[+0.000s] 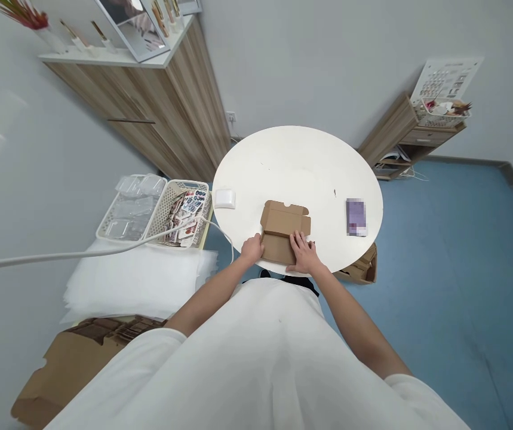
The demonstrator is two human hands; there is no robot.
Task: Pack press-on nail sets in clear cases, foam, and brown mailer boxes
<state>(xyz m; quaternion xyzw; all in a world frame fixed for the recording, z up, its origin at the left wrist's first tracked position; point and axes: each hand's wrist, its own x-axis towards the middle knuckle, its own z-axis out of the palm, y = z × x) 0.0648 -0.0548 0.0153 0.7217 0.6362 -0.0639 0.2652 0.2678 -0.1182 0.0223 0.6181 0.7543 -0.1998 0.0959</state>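
The cardboard box point(283, 220) sits at the near edge of the round white counter point(292, 167), its lid folded back and its shallow tray facing the person. The left hand point(252, 249) has its grip closed on the tray's left side near the front; the right hand point(304, 254) lies with fingers outstretched over the right end, covering that corner. Whether its thumb pinches the wall, I can't tell from where I stand. A small dark scrap shows beside that hand (too tiny to name).

To the right lies a purple item point(356, 217), its surface blurred into blocks, so any print is lost. A small white case point(224, 199) rests at the left edge. Beneath the counter's right side, a carton point(366, 266) is partly hidden.

At left, a basket point(162, 218) holds overlapping printed cards point(187, 218), and a white cable point(99, 254) crosses it, cut off by the view's edge. Over by the wall, a printed board point(447, 77) carries heading and pictures, the lettering too small to read.
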